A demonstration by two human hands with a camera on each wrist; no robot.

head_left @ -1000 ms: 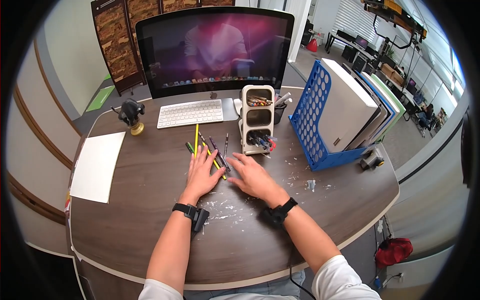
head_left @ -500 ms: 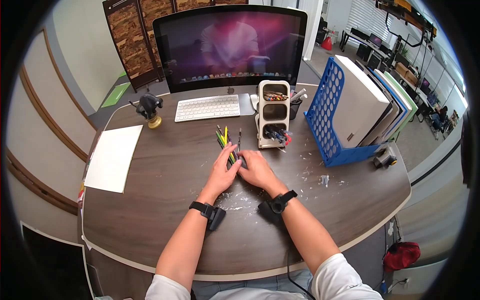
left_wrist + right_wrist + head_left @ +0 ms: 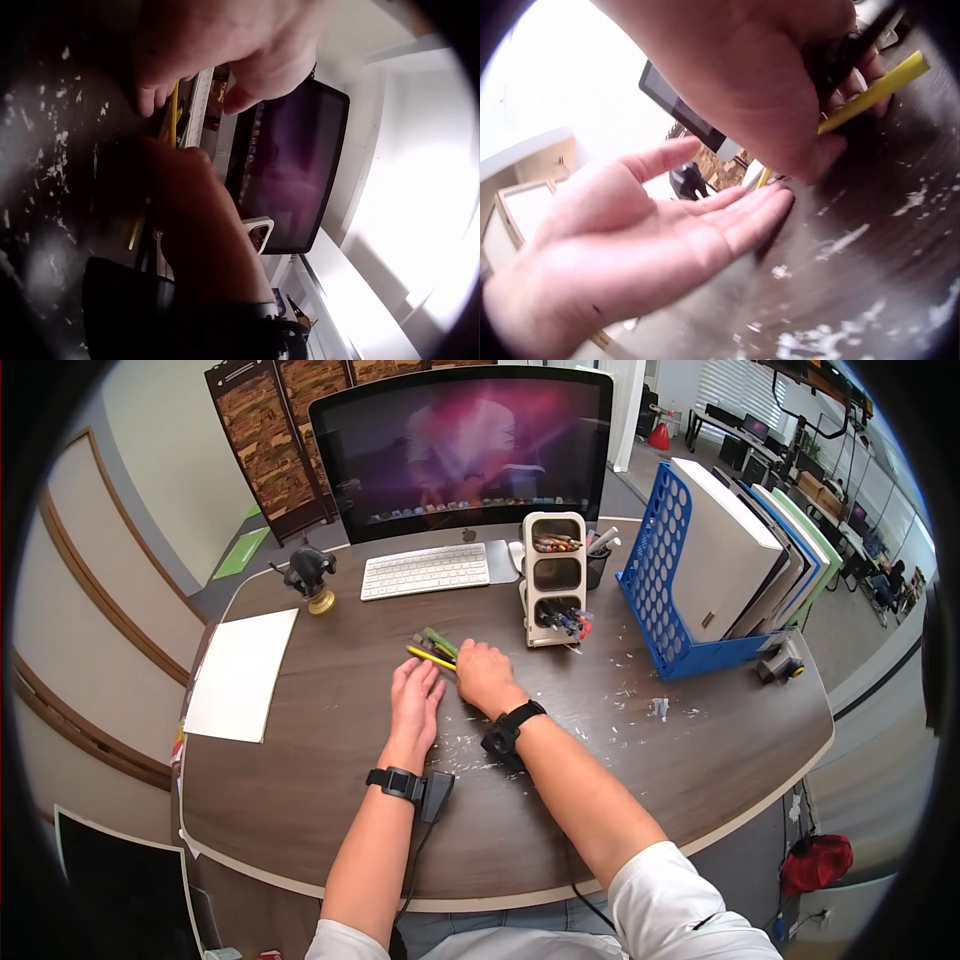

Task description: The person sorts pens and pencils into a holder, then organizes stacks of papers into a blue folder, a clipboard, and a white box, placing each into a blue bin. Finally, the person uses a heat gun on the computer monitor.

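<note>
My right hand (image 3: 487, 678) grips a bundle of pencils over the desk, its fingers wrapped round them. A yellow pencil (image 3: 430, 657) and a green pencil (image 3: 438, 640) stick out to its left, with darker ones among them. In the right wrist view, the yellow pencil (image 3: 877, 91) also juts out on the other side of the fist. My left hand (image 3: 413, 705) lies just left of the bundle, fingers stretched out and palm turned toward it. Seen from the right wrist, the left palm (image 3: 667, 247) holds nothing.
Behind the hands stand a keyboard (image 3: 425, 571), a monitor (image 3: 460, 455) and a beige pen organizer (image 3: 535, 625). A blue file holder (image 3: 672, 650) is at right. White paper (image 3: 240, 675) and a dark figurine (image 3: 307, 572) are at left. White scraps (image 3: 660, 708) dot the desk.
The pencils lay spread under both hands, then were drawn together between them. Now the right hand holds them, turned sideways, and the left hand has rolled palm inward beside them.
</note>
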